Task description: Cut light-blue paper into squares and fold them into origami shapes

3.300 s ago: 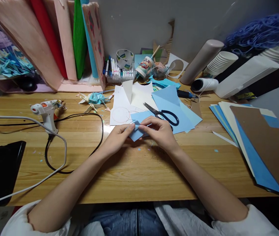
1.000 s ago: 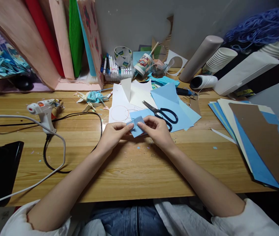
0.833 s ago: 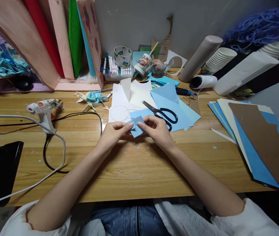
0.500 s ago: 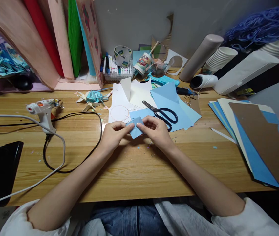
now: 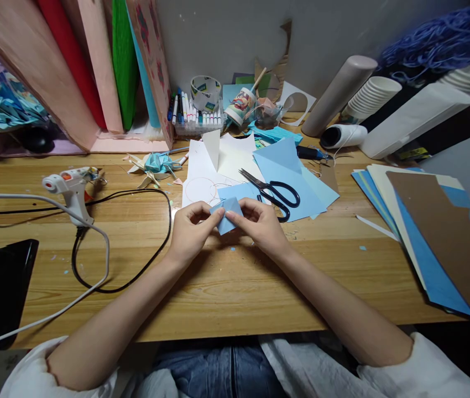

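Observation:
A small folded piece of blue paper is held between both hands above the middle of the table. My left hand pinches its left side between thumb and fingers. From the right, my right hand grips it, with the thumb lying on its face. Just beyond the hands lies another blue piece on white paper with a drawn circle. Black-handled scissors rest on the papers to the right, beside larger blue sheets. The fingers behind the held paper are partly hidden.
A white glue gun with looping cables stands at the left, near a black phone. Stacked coloured sheets and brown card lie at the right. Markers, a paper cup and a grey roll line the back.
My right thumb has shifted slightly left across the small blue paper, and the paper's tilt has changed a little. Both hands keep their hold.

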Tool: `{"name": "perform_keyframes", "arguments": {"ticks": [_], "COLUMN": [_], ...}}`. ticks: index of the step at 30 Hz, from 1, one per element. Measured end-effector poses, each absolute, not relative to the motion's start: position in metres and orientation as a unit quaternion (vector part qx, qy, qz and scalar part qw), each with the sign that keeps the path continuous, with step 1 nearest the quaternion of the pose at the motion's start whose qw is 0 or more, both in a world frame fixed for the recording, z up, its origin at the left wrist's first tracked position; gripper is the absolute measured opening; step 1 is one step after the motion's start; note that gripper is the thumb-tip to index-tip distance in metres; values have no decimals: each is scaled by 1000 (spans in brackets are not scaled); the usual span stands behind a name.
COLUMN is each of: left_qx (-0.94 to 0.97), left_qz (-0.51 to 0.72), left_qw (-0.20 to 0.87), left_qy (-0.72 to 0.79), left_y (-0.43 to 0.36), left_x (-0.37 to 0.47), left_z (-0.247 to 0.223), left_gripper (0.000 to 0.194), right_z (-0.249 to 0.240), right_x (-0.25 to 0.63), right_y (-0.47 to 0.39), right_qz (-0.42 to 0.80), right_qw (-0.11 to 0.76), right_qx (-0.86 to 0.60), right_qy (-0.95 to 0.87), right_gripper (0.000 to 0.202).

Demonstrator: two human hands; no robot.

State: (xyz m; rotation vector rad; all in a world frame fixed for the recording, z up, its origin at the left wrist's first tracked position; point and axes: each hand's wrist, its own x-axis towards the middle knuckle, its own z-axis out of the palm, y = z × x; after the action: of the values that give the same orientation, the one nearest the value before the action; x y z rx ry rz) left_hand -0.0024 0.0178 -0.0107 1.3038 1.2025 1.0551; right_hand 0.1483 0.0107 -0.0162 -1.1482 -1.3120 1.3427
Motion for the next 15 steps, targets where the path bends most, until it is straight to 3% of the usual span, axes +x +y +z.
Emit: {"name": "perform_keyframes", "arguments": {"ticks": [15], "left_qx": [529], "left_qz": [417], "left_qw": [549], "left_qy": [495], "left_y": [20], "left_x": [-3], "left_z": [-9], "left_gripper": [19], "right_z": [-14], "right_x": [152], "right_y": [12], "right_qz": [502], "right_qw": [389], "right_qx": [-484], "right_qy": [-603], "right_gripper": [18]}}
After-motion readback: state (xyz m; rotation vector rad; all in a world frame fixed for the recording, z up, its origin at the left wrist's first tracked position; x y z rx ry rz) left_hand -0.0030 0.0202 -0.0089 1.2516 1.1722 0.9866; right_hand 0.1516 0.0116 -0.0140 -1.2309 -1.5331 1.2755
